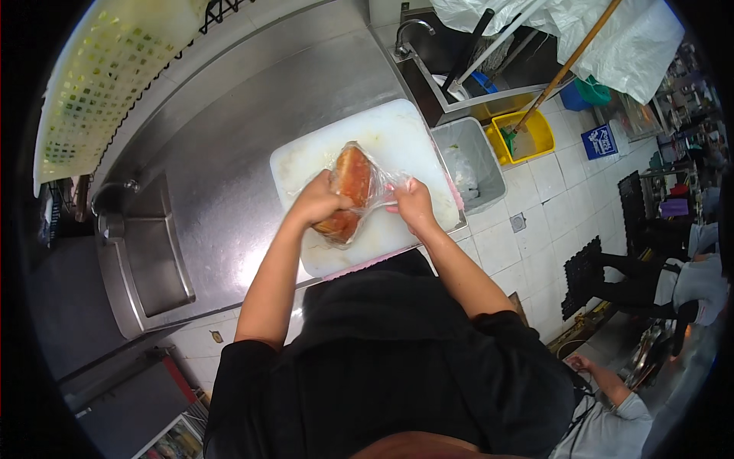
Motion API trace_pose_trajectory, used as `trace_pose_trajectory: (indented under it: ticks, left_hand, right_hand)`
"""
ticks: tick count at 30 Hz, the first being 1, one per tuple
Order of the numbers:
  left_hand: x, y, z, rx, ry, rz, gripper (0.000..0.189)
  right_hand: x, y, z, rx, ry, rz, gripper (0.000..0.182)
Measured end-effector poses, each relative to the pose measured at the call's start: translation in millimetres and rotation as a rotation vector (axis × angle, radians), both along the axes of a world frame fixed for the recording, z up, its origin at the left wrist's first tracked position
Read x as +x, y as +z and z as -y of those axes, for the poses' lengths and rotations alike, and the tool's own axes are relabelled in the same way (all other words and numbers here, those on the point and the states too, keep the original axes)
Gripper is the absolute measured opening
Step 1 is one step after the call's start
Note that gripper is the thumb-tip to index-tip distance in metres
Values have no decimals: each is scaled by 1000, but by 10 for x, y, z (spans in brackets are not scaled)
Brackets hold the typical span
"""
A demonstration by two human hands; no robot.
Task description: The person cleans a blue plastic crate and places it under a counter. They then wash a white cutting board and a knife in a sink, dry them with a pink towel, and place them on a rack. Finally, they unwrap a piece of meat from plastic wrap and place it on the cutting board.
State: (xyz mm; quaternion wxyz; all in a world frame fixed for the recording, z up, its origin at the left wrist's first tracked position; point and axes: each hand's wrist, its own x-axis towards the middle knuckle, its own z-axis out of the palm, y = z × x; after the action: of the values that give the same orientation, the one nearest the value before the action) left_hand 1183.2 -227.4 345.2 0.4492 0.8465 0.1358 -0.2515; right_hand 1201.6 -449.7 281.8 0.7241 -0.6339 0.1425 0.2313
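A long reddish-orange slab of food, perhaps meat, lies in clear plastic film on a white cutting board. My left hand grips the slab from its left side, thumb across the top. Bunched clear plastic film stretches from the slab to my right hand, whose fingers are closed on it. The slab's lower end is still covered by film, and part of its left side is hidden behind my left hand. Under the board, a pink edge, perhaps a cloth, shows along the near side.
The board rests on a stainless steel counter with a sink basin at left. Right of it stand a grey bin and a yellow mop bucket. A white perforated crate hangs upper left. Other people work at far right.
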Motion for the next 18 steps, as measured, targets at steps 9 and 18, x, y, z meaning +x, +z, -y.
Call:
trace_pose_trajectory:
  ticks: [9,18]
  left_hand:
    - [-496,-283,-488,-1059,300,38,89]
    - [-591,-170,-164,-1494,277,178,90]
  right_hand:
    - [1228,194,-173,-251,-54,629,18]
    - [1829,469,-249,-765,351,1000,9]
